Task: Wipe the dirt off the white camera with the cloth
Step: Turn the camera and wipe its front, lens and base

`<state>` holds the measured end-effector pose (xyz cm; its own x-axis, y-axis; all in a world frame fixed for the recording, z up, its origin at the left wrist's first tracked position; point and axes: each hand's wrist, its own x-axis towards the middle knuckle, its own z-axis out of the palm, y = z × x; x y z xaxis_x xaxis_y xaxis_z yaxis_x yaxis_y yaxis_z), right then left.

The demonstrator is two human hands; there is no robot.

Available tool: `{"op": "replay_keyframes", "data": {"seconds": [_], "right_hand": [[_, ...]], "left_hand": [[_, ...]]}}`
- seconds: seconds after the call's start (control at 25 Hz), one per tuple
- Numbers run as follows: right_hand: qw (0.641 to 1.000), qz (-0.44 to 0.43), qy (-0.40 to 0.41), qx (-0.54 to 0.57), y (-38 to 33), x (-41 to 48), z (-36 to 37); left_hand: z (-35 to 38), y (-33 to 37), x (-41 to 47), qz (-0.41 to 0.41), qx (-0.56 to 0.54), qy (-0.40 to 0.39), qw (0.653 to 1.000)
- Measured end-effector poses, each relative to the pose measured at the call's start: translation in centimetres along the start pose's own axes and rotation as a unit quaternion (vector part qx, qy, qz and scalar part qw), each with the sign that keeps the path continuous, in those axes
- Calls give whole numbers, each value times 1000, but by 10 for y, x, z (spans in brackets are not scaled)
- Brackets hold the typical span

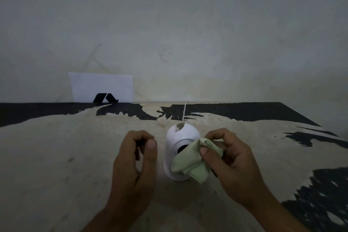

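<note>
A white egg-shaped camera (180,135) stands upright on the table, its dark lens facing me. A brown dirt patch (178,127) sits on its top. My right hand (231,164) pinches a pale green cloth (192,160) between thumb and fingers; the cloth hangs over the camera's front right side and covers part of the lens. My left hand (133,164) hovers just left of the camera with fingers curled, thumb near the fingertips, holding nothing and not touching the camera.
The worn table (56,156) is beige with black patches, ending at a pale wall. A white card (101,87) with a black logo leans against the wall at back left. A thin white cable (185,111) runs from the camera's top toward the wall.
</note>
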<state>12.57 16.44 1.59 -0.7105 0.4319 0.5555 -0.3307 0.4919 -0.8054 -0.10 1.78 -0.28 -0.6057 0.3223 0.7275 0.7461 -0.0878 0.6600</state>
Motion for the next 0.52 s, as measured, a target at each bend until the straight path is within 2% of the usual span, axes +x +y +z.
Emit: {"op": "replay_keyframes", "data": {"seconds": [0.08, 0.16, 0.4, 0.52], "right_hand": [[999, -26, -2, -28, -2, -3, 7], [997, -54, -8, -53, -4, -4, 14], [982, -149, 16, -114, -9, -9, 26], [980, -150, 17, -130, -10, -10, 28]], "left_hand": [[-1, 9, -3, 47, -5, -28, 998], [-1, 14, -6, 55, -15, -48, 997], [-2, 17, -6, -7, -81, -32, 996], [-2, 19, -4, -28, -111, -34, 993]]}}
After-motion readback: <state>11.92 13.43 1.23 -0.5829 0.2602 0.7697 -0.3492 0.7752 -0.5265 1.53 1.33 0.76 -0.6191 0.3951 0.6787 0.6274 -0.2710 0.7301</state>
